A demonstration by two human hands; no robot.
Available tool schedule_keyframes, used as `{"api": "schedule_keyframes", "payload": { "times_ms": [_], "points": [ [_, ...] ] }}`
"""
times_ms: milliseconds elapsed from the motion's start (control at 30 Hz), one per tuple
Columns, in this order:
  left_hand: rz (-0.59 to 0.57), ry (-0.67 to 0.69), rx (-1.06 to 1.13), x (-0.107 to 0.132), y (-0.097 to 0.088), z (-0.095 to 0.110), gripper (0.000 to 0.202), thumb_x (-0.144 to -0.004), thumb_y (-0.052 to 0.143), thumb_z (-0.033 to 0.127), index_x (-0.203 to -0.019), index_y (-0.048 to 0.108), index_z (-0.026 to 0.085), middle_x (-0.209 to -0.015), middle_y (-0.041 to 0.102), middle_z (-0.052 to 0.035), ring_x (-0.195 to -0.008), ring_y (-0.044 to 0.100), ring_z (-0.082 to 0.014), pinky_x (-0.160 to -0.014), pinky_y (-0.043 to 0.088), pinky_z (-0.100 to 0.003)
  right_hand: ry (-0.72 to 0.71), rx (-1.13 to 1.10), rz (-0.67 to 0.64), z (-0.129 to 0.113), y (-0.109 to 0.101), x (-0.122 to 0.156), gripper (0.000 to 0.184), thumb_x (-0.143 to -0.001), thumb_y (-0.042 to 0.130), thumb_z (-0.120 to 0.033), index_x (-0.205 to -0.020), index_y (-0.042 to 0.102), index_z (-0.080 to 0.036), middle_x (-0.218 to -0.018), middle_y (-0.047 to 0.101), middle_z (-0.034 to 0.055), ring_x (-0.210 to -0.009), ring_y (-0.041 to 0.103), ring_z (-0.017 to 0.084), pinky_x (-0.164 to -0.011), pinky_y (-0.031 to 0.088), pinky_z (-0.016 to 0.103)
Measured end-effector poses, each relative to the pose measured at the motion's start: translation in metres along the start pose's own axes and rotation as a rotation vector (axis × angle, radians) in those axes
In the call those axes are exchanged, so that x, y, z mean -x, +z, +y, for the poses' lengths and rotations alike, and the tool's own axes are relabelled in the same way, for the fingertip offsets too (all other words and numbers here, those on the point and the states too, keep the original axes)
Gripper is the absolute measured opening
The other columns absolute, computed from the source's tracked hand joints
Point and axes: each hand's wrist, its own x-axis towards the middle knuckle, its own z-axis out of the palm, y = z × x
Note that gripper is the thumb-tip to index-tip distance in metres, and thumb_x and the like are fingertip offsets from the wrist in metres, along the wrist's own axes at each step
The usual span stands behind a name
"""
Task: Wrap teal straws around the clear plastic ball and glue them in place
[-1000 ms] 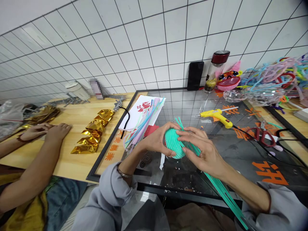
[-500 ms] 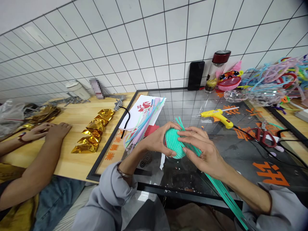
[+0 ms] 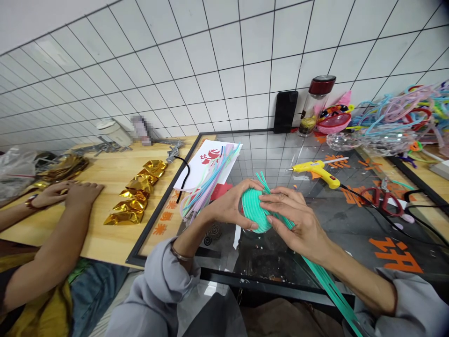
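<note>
My left hand (image 3: 229, 203) cups a rounded ball wound from teal strips (image 3: 253, 211) over the glass-topped table (image 3: 280, 154). My right hand (image 3: 296, 220) presses its fingers on the ball's right side and pinches the teal strips (image 3: 328, 285) that trail down toward my lap. Short strip ends stick up above the ball. Both hands are closed on the teal work.
A bundle of pastel strips (image 3: 208, 180) lies on white paper left of my hands. A yellow glue gun (image 3: 317, 169), red scissors (image 3: 384, 199) and cables lie right. Another person's hands (image 3: 70, 192) rest on the wooden table beside gold foil pieces (image 3: 136, 196). A jar (image 3: 314, 105) and phone (image 3: 285, 111) stand against the wall.
My hands and the teal ball stay almost still; the fingers shift slightly on it. The other person's hands have barely moved.
</note>
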Motion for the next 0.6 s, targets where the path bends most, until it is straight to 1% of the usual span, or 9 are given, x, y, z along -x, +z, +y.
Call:
{"api": "schedule_keyframes", "payload": {
  "times_ms": [167,333,467,600],
  "points": [
    [0.005,0.002,-0.010,0.000,0.000,-0.001,0.080,-0.057,0.091,0.042,-0.123,0.049,0.025,-0.131,0.051,-0.0107,-0.131,0.049,-0.0348,-0.113,0.038,-0.054,-0.002,-0.006,-0.007,-0.001,-0.001,-0.001,0.026,-0.092,0.058,-0.018,-0.114,0.071,-0.024,-0.116,0.074,0.0072,-0.113,0.063,0.027,-0.096,0.050,0.050],
    [0.014,0.000,-0.014,0.000,0.000,0.002,0.079,-0.058,0.091,0.041,-0.123,0.049,0.024,-0.130,0.052,-0.0113,-0.130,0.049,-0.0339,-0.113,0.038,-0.052,-0.003,0.011,0.002,-0.001,0.000,0.000,0.025,-0.092,0.060,-0.018,-0.114,0.069,-0.022,-0.117,0.075,0.0066,-0.116,0.061,0.027,-0.097,0.050,0.048],
    [0.017,-0.003,-0.034,0.001,-0.001,0.006,0.078,-0.059,0.091,0.043,-0.124,0.051,0.023,-0.131,0.054,-0.0120,-0.131,0.051,-0.0344,-0.113,0.040,-0.053,-0.008,0.016,0.012,-0.001,0.001,0.001,0.025,-0.091,0.061,-0.018,-0.115,0.068,-0.021,-0.117,0.075,0.0068,-0.117,0.061,0.026,-0.098,0.049,0.047],
    [0.025,-0.006,-0.072,0.002,-0.002,0.010,0.078,-0.061,0.090,0.044,-0.126,0.053,0.022,-0.130,0.059,-0.0130,-0.128,0.055,-0.0341,-0.112,0.042,-0.051,-0.008,0.019,0.014,-0.001,0.000,0.000,0.026,-0.092,0.059,-0.018,-0.117,0.068,-0.023,-0.117,0.075,0.0058,-0.117,0.061,0.026,-0.099,0.048,0.046]
  ]
}}
